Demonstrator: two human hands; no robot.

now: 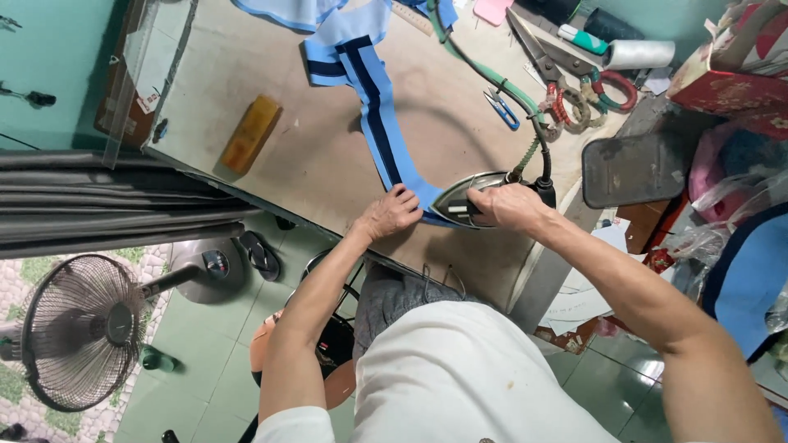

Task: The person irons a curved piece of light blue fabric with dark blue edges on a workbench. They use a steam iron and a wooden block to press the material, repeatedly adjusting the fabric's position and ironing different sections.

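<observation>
One clothes iron (472, 197), one striped fabric strip (371, 90) and two hands are at work on the brown counter (271, 172). Farther back lie one pair of large scissors (546, 61), one small blue-handled thread snip (501, 107), one white thread spool (639, 54) and one amber block (250, 133) near the counter's left edge. One dark rectangular pad (636, 168) sits at the right end of the counter, and one standing fan (82, 328) is on the tiled floor below.

The right hand (510, 205) is clenched around the iron's handle, fingers wrapped over the top, pressing the iron down on the near end of the strip. The left hand (392, 212) lies with its fingers loosely curled, their tips pressing on the fabric just beside the iron's tip; it grips nothing.

The iron sits near the front edge of the counter, its pointed tip aimed left toward the left hand, its long axis running roughly left to right, with the green cord (480, 70) rising from its right end and trailing away across the counter. The strip is light blue with a dark navy band down its middle; its long axis runs from the far side of the counter toward the person, then curves right under the iron.
</observation>
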